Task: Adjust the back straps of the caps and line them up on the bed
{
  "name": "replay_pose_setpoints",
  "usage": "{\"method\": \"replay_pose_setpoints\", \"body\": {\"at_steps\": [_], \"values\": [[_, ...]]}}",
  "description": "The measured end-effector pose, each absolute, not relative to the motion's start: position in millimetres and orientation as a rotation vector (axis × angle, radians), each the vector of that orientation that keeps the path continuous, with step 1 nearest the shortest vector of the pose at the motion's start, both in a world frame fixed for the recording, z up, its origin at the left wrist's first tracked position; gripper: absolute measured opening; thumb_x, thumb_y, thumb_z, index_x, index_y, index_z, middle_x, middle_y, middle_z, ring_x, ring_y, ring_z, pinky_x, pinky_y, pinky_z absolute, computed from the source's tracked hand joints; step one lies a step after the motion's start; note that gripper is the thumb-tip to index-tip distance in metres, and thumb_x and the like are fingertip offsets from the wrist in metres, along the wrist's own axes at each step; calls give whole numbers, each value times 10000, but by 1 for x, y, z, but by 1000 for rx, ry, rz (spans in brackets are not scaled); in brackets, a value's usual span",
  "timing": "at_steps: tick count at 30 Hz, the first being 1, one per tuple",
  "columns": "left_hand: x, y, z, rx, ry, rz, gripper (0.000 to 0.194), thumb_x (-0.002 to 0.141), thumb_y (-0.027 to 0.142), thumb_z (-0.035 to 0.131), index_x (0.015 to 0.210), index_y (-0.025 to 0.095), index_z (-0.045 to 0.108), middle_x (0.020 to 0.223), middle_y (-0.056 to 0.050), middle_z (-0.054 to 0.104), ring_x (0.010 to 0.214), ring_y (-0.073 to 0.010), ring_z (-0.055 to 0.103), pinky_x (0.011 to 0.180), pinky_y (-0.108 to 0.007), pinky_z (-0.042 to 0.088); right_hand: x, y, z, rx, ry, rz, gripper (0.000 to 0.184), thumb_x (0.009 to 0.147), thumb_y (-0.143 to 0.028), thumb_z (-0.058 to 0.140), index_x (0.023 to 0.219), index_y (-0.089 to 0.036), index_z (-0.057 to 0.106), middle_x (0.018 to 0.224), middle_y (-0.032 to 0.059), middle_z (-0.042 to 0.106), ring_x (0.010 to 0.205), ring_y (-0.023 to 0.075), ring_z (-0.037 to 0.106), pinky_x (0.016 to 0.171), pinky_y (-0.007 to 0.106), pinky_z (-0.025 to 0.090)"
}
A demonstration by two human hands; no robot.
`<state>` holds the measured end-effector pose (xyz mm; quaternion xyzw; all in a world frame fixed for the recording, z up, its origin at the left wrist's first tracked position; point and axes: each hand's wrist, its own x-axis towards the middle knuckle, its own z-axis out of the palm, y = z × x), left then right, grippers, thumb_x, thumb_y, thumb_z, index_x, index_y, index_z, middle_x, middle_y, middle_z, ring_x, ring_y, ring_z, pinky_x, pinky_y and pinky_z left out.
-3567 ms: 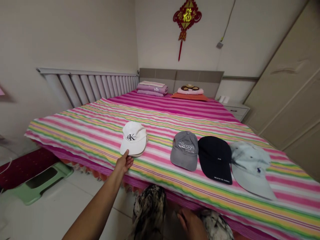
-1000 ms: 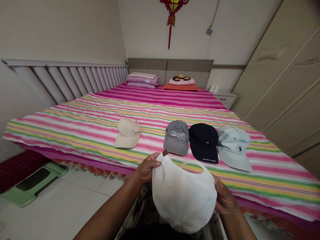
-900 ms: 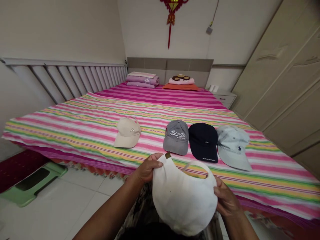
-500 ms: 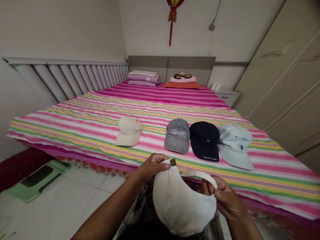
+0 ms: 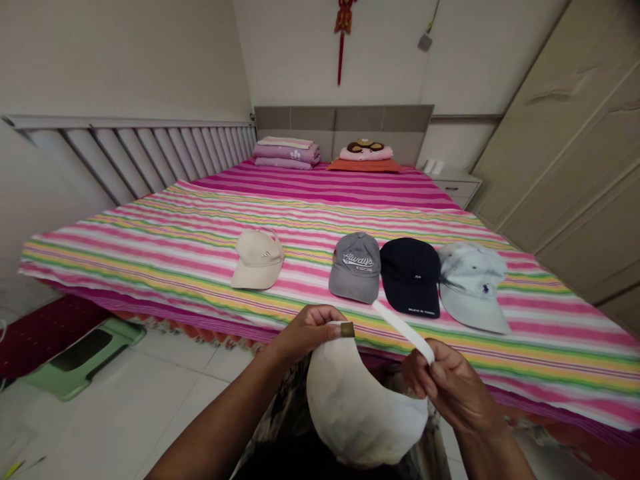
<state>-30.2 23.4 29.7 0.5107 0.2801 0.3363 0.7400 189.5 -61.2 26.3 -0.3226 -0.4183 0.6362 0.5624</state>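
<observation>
A white baseball cap hangs between my hands above my lap, its back opening towards the bed. My left hand is closed on the cap's edge, thumb at the brass-coloured buckle. Between the thumb and fingers of my right hand is the cap's white strap, whose loose end points up and left, apart from the buckle. Beyond, on the bed, lie a beige cap, a grey cap, a navy cap and a pale blue cap.
The striped bedspread reaches the front edge of the bed. Folded bedding and a pillow stack sit by the headboard. A green stool stands on the floor at left, and a nightstand at far right.
The strap, curved across the cap's opening before, now sticks out straight with its end free. My right hand has shifted slightly, and the left thumb lies nearer the buckle.
</observation>
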Motion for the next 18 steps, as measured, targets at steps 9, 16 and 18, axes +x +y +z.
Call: {"method": "replay_pose_setpoints", "body": {"at_steps": [9,16,18], "values": [[-29,25,34,1094,564,716,248,610,324,704,713,114,620,580,-9,590,451,-67,493,443,-179,361,185,-57,41,-950,-1101,1353,245,721,-399,620,737,-155,614,423,-40,474,347,57,362,366,188,280],[-26,24,39,1070,501,680,255,591,316,719,703,106,628,569,-11,592,445,-63,487,445,-176,354,171,-54,56,-1123,-1249,1203,189,740,-350,604,772,-164,599,531,-27,522,365,45,354,340,172,263],[-26,25,38,1058,487,684,263,581,317,726,707,106,632,580,-17,604,458,-71,503,452,-178,361,166,-53,63,-1165,-1285,1147,209,725,-366,609,710,-158,606,465,-44,460,360,44,316,335,170,234]]}}
